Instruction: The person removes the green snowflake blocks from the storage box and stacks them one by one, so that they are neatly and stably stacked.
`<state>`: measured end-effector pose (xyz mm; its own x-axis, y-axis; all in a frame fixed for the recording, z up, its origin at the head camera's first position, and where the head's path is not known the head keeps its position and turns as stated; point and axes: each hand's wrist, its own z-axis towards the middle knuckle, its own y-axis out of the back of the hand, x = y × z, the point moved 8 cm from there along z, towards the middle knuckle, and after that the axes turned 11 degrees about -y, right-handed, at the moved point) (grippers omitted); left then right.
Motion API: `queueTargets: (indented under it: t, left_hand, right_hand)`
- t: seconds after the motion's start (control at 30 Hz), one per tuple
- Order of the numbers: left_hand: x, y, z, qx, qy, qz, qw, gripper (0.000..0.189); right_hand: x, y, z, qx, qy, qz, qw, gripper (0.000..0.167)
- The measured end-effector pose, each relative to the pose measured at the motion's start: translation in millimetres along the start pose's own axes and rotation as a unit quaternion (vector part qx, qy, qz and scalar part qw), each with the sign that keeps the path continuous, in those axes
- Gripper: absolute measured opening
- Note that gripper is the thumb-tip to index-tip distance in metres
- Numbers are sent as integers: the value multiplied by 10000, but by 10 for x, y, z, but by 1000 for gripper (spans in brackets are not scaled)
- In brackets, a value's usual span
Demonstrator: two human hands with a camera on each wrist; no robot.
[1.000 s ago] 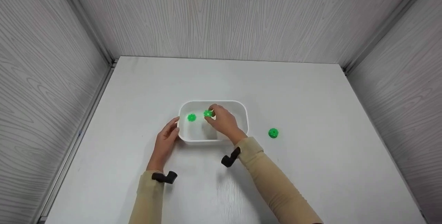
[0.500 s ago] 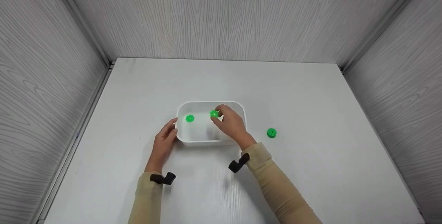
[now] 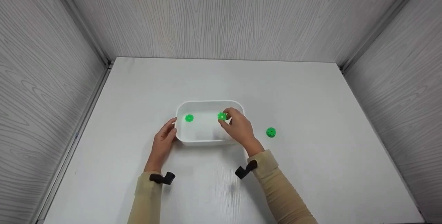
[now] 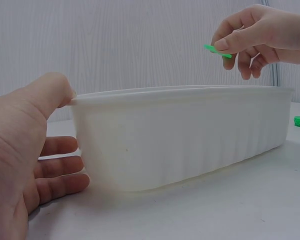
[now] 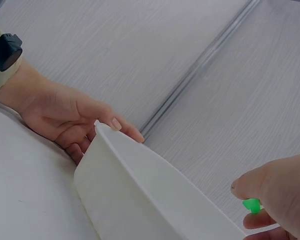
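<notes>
A white rectangular plastic bin (image 3: 207, 142) stands on the table. My left hand (image 3: 163, 145) holds its left end; in the left wrist view the thumb (image 4: 55, 90) lies at the rim and the other fingers are against the outer wall. Over the right part of the bin, my right hand (image 3: 239, 126) pinches a thin green notched disc (image 3: 221, 116) between thumb and fingers. The left wrist view shows this disc (image 4: 217, 51) tilted and above the rim. Another green notched disc (image 3: 189, 118) is in the bin's left part.
To the right of the bin, a small stack of green notched discs (image 3: 271, 132) sits on the white table (image 3: 310, 168). Grey wood-grain panels (image 3: 221, 16) enclose the table at the back and both sides.
My right hand has moved right across the bin, carrying the pinched green disc from near the middle toward the right end. The left hand stays at the bin's left end.
</notes>
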<state>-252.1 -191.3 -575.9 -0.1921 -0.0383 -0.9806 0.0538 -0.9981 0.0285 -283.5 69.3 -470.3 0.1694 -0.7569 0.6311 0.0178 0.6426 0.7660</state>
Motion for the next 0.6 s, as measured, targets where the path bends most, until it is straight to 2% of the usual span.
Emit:
queueTargets:
  t: [0.33,0.6]
  left_hand:
    - [-6,-7,2,5,-170,-37,9998,43]
    - [11,-13,-2,7,-75,-65,10000,44]
  right_hand:
    - [-144,161,-111,-247,-164,43,9996,30]
    - [-255,301,-215,-475,-216,321,9981,31]
